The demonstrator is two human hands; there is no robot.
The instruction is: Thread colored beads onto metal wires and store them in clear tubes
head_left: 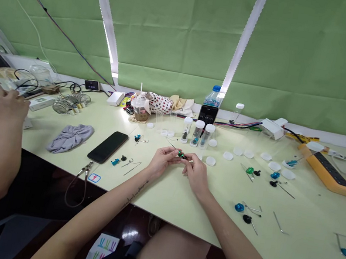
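My left hand (162, 161) and my right hand (196, 175) meet over the table, fingers closed in a pinch. Between their fingertips is a small green and black part (182, 154), partly covered by the fingers. A thin metal rod sticks out from the left fingertips toward the upper left. Just beyond the hands stand clear tubes with white caps (197, 134), holding small black and blue parts. Left of my left hand lie a small blue part (115, 162), a black knob-like piece (123, 158) and bent thin rods (133, 168).
More blue pieces (239, 207), a green piece (249, 170), black pieces and bent rods lie to the right, near white caps (274, 166). An orange power strip (328, 171) is farther right. Left are a phone (108, 147), grey cloth (70, 139) and another person's hands (9, 104).
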